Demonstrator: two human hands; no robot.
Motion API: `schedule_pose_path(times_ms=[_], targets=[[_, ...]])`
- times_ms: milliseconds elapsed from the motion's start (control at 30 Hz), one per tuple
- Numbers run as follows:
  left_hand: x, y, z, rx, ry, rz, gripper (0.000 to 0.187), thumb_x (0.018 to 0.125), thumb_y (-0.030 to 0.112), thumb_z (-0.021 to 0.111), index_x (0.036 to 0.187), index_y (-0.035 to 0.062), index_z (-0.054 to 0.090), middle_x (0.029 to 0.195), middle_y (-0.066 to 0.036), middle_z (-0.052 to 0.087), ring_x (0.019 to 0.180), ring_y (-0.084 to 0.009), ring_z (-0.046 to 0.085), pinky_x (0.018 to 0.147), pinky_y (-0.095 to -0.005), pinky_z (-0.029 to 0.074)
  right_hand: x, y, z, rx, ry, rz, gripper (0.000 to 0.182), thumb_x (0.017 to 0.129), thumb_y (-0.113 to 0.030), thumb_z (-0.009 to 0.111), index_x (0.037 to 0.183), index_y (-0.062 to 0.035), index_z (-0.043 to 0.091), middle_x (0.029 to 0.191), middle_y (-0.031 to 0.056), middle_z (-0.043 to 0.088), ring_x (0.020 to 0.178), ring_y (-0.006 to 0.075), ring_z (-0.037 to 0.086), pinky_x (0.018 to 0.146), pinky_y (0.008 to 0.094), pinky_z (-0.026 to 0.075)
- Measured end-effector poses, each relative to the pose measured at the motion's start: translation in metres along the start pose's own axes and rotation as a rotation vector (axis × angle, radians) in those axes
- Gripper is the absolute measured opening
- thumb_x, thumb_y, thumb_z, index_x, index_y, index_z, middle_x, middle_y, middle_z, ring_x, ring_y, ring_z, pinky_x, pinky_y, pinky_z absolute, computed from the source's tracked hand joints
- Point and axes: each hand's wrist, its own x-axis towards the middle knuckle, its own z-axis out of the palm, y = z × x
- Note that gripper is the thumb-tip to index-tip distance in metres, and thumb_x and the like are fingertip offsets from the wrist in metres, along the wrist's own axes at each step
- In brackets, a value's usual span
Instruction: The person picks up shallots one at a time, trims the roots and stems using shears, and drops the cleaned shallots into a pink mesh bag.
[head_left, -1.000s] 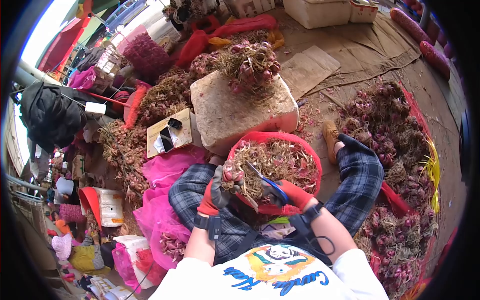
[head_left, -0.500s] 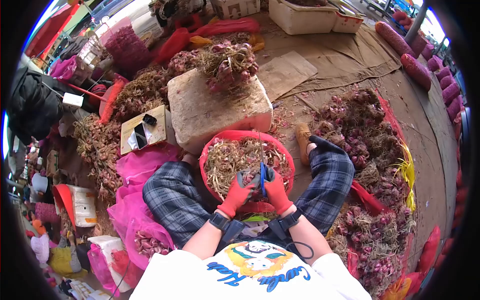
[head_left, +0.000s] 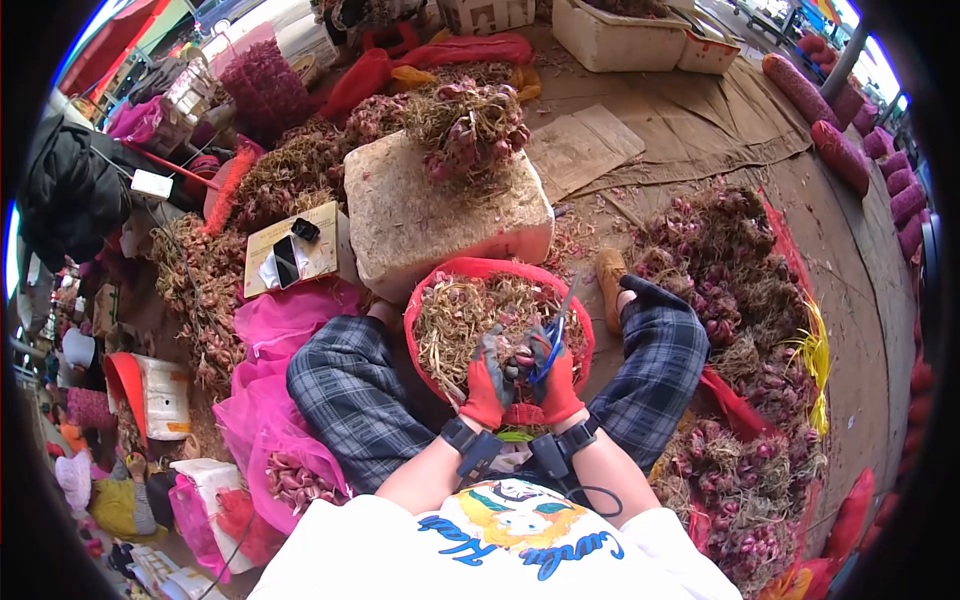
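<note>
2 gloved hands meet over the red basket [head_left: 432, 300] of trimmings between the knees — the left hand [head_left: 489, 380] curls round a shallot bunch [head_left: 522, 355], and the right hand [head_left: 556, 385] grips blue-handled scissors [head_left: 553, 335], blades angled up beside it.

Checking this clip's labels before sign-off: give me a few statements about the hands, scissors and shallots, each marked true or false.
1. The right hand holds blue-handled scissors. True.
2. Both hands are bare. False: both wear red and grey gloves.
3. The left hand is over the red basket between the knees. True.
4. The foam block has nothing on it. False: a bunch of shallots lies on top.
5. A phone lies on cardboard left of the block. True.
</note>
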Motion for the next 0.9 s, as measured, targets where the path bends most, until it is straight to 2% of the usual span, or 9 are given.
schedule_pose_path(times_ms=[33, 167, 267, 300, 333, 433, 500, 667, 900], targets=[[0.011, -0.013, -0.012, -0.246, 0.017, -0.035, 0.032, 0.096, 0.027, 0.048, 0.120, 0.0056, 0.052, 0.094, -0.006, 0.061, 0.078, -0.0200, 0.061, 0.069, -0.0340, 0.051, 0.000, 0.006, 0.001, -0.109, 0.102, -0.087, 0.016, 0.087, -0.011, 0.063, 0.099, -0.0038, 0.056, 0.084, 0.0032, 0.059, 0.067, 0.0163, 0.060, 0.054, 0.0320, 0.053], [0.032, -0.021, -0.004, 1.227, 0.513, 0.931, 0.033, 0.088, 0.014, 0.052, 0.116, -0.0033, 0.050, 0.113, -0.023, 0.055, 0.106, -0.0393, 0.051, 0.092, -0.0438, 0.040, 0.000, 0.006, 0.015, -0.482, 0.185, -0.422, 0.019, 0.085, -0.009, 0.066, 0.101, -0.0017, 0.059, 0.090, 0.0017, 0.061, 0.077, 0.0092, 0.058, 0.069, 0.0252, 0.049], [0.048, -0.011, -0.015, 1.148, 0.464, 0.746, 0.032, 0.089, 0.014, 0.051, 0.116, -0.0020, 0.050, 0.111, -0.024, 0.055, 0.103, -0.0386, 0.054, 0.089, -0.0438, 0.042, 0.004, -0.001, 0.013, -0.485, 0.198, -0.476, 0.020, 0.085, -0.010, 0.066, 0.103, -0.0015, 0.060, 0.092, 0.0021, 0.063, 0.079, 0.0091, 0.058, 0.071, 0.0244, 0.048], [0.060, -0.005, -0.025, 0.865, 0.472, 0.546, 0.028, 0.091, 0.015, 0.049, 0.114, -0.0019, 0.051, 0.104, -0.024, 0.058, 0.095, -0.0392, 0.056, 0.084, -0.0432, 0.044, 0.005, -0.003, 0.010, -0.454, 0.204, -0.469, 0.020, 0.085, -0.010, 0.066, 0.103, -0.0015, 0.060, 0.091, 0.0019, 0.063, 0.079, 0.0093, 0.058, 0.071, 0.0243, 0.048], [0.065, 0.002, -0.041, 0.877, 0.458, 0.406, 0.029, 0.095, 0.018, 0.046, 0.117, 0.0011, 0.055, 0.098, -0.013, 0.063, 0.083, -0.0272, 0.060, 0.076, -0.0355, 0.048, 0.007, -0.005, 0.007, -0.426, 0.207, -0.463, 0.020, 0.085, -0.010, 0.066, 0.103, -0.0015, 0.060, 0.091, 0.0017, 0.063, 0.079, 0.0094, 0.058, 0.071, 0.0242, 0.048], [0.068, 0.017, -0.066, 0.146, 0.150, 0.250, 0.024, 0.095, 0.020, 0.050, 0.115, 0.0081, 0.058, 0.094, 0.000, 0.060, 0.078, -0.0066, 0.056, 0.069, -0.0223, 0.047, 0.023, -0.001, -0.024, -0.464, 0.200, -0.364, 0.019, 0.086, -0.010, 0.065, 0.103, -0.0020, 0.060, 0.089, 0.0013, 0.064, 0.078, 0.0093, 0.058, 0.070, 0.0243, 0.048], [0.071, 0.023, -0.084, -0.050, 0.000, 0.275, 0.026, 0.095, 0.018, 0.052, 0.119, 0.0082, 0.056, 0.095, 0.001, 0.060, 0.079, -0.0077, 0.056, 0.072, -0.0234, 0.049, 0.011, -0.016, -0.011, -0.512, 0.223, -0.146, 0.022, 0.086, -0.011, 0.065, 0.106, -0.0015, 0.058, 0.092, 0.0019, 0.064, 0.082, 0.0095, 0.058, 0.074, 0.0240, 0.047], [0.008, 0.083, -0.032, -0.226, -0.195, -0.115, 0.037, 0.093, 0.013, 0.055, 0.129, 0.0066, 0.046, 0.105, 0.000, 0.056, 0.090, -0.0109, 0.057, 0.088, -0.0288, 0.049, 0.011, -0.013, -0.012, -0.816, 0.062, -0.313, 0.027, 0.085, -0.009, 0.065, 0.110, -0.0009, 0.056, 0.094, 0.0013, 0.062, 0.084, 0.0091, 0.057, 0.077, 0.0240, 0.046], [0.000, 0.030, -0.041, -0.079, -0.475, -0.150, 0.041, 0.096, 0.016, 0.049, 0.134, 0.0034, 0.038, 0.110, -0.003, 0.056, 0.101, -0.0101, 0.054, 0.091, -0.0264, 0.046, -0.013, -0.003, 0.022, -0.916, -0.162, -0.414, 0.036, 0.079, -0.005, 0.069, 0.111, 0.0000, 0.054, 0.096, 0.0028, 0.061, 0.086, 0.0101, 0.057, 0.079, 0.0258, 0.047]])
